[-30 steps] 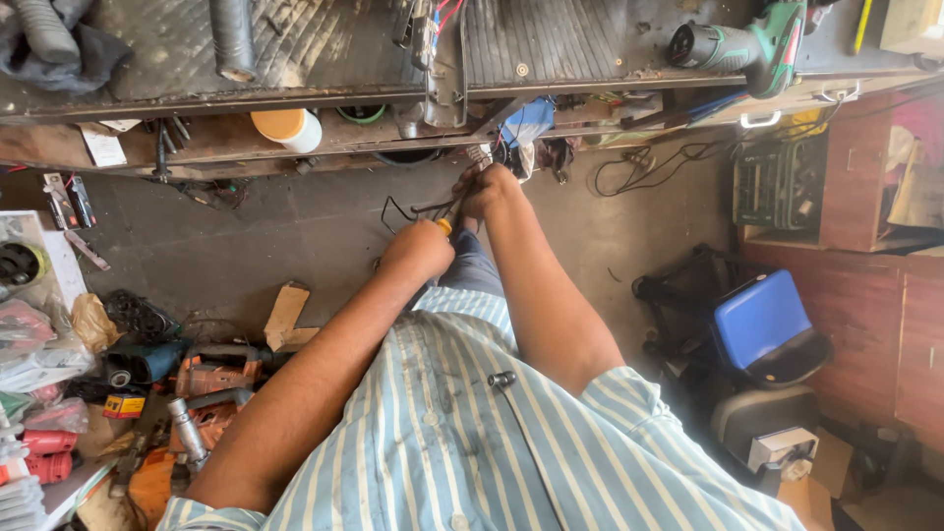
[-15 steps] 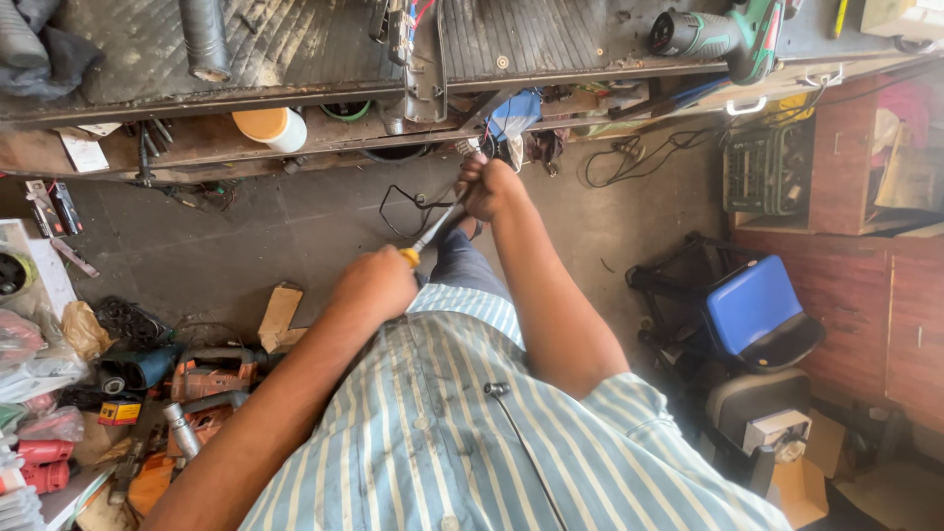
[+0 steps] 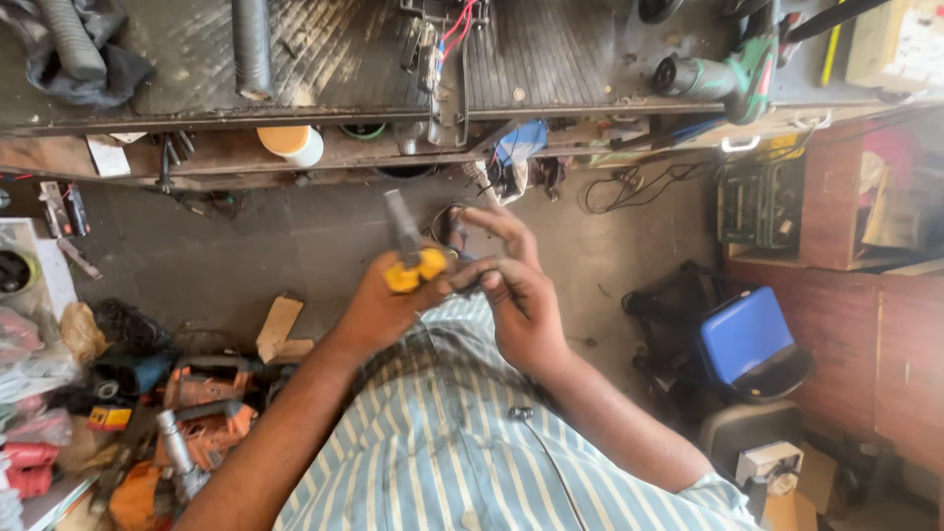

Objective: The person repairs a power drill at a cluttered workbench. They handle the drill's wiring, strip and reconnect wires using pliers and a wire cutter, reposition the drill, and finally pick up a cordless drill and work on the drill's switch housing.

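Observation:
My left hand [image 3: 379, 307] grips a hand tool [image 3: 405, 254] with a grey stem pointing up and a yellow collar, held just in front of my striped shirt [image 3: 442, 442]. My right hand [image 3: 516, 300] sits close beside it. Its thumb and lower fingers pinch the tool's dark end next to the yellow collar, while two fingers stretch up and away. What lies between those fingers is too small to make out. Red and dark wires [image 3: 454, 29] hang on the metal workbench [image 3: 551, 59] above both hands.
A green power tool [image 3: 723, 74] lies on the bench at the right, and a white and orange cup [image 3: 290, 145] sits under its edge. Orange power tools [image 3: 202, 413] and clutter cover the floor at the left. A blue case [image 3: 744, 334] rests on a chair at the right.
Both hands have pulled back from the bench edge toward my body. The tool came with the left hand and now points upward, and the right hand has closed in on its end.

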